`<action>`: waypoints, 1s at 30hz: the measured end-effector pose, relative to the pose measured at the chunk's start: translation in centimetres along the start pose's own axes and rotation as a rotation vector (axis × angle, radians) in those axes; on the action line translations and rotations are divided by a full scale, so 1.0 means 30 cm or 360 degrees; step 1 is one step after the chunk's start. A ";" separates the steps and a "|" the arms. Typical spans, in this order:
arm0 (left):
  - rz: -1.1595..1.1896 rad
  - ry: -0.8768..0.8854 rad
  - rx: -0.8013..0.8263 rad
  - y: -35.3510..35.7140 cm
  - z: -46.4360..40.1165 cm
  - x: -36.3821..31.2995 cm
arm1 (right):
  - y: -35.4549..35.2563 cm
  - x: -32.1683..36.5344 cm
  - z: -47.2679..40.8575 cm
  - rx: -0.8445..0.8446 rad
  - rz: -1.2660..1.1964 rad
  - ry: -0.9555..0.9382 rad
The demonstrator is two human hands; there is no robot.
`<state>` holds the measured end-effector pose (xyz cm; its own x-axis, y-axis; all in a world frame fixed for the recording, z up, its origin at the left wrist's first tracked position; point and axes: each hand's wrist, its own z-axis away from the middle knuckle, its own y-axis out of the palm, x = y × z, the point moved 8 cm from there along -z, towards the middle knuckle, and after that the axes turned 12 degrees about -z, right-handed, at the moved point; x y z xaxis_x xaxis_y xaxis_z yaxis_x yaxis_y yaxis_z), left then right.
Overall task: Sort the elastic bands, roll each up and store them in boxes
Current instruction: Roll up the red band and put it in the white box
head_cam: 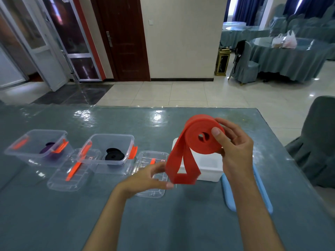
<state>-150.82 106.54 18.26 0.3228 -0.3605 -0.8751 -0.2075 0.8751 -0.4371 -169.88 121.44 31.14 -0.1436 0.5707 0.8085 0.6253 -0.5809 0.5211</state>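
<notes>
A wide red elastic band (195,144) is mostly wound into a roll held above the table. My right hand (233,147) grips the roll, thumb on its face and fingers behind. A loose loop of the band hangs down, and my left hand (152,176) pinches its lower end. Two clear boxes with orange latches stand at the left: the far left box (36,142) holds a rolled purple band (49,147), the second box (108,144) a rolled black band (114,154). A white box (210,169) sits behind the red band.
Two clear lids (72,173) (154,169) lie flat on the blue-grey table (163,223) in front of the boxes. A light blue lid (230,198) lies beside the white box, partly under my right forearm. A covered chair (319,142) stands at the table's right edge.
</notes>
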 end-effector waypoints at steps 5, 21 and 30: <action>-0.0282 -0.0151 -0.0024 0.051 -0.074 0.190 | 0.003 0.005 0.000 -0.0014 0.0015 -0.0007; 0.0278 -0.0328 -0.1159 -0.027 -0.050 0.414 | -0.056 -0.022 -0.006 -0.0156 0.0098 0.0013; -0.0271 -0.0372 -0.1193 -0.027 -0.058 0.410 | -0.036 -0.041 -0.009 -0.0101 0.0155 -0.0014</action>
<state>-148.29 100.83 7.49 0.5738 -0.3200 -0.7539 -0.6759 0.3349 -0.6565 -170.59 121.22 29.65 -0.0777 0.5148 0.8538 0.5858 -0.6694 0.4569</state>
